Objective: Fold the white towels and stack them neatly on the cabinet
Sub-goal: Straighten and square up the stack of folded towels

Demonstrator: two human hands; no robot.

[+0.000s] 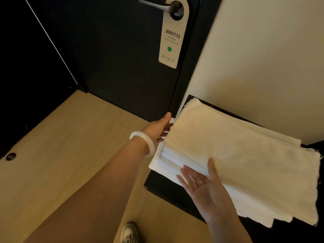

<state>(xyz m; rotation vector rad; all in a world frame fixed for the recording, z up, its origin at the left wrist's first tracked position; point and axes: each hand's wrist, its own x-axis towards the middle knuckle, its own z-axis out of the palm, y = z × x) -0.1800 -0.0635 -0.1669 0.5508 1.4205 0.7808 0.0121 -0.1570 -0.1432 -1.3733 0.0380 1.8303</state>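
Observation:
A stack of folded white towels (236,155) lies on a dark cabinet (164,188) at the right, its near and left edges overhanging the top. My left hand (158,128), with a pale bangle on the wrist, presses flat against the stack's left edge, fingers straight. At the near edge my right hand (203,188) lies palm up with straight fingers against the lower layers, thumb resting on the top towel.
A dark door (114,58) with a metal handle (154,5) and a hanging door sign (171,37) stands ahead. A pale wall (263,58) rises behind the cabinet. Light wooden floor (61,146) spreads to the left; a shoe (129,232) shows at the bottom.

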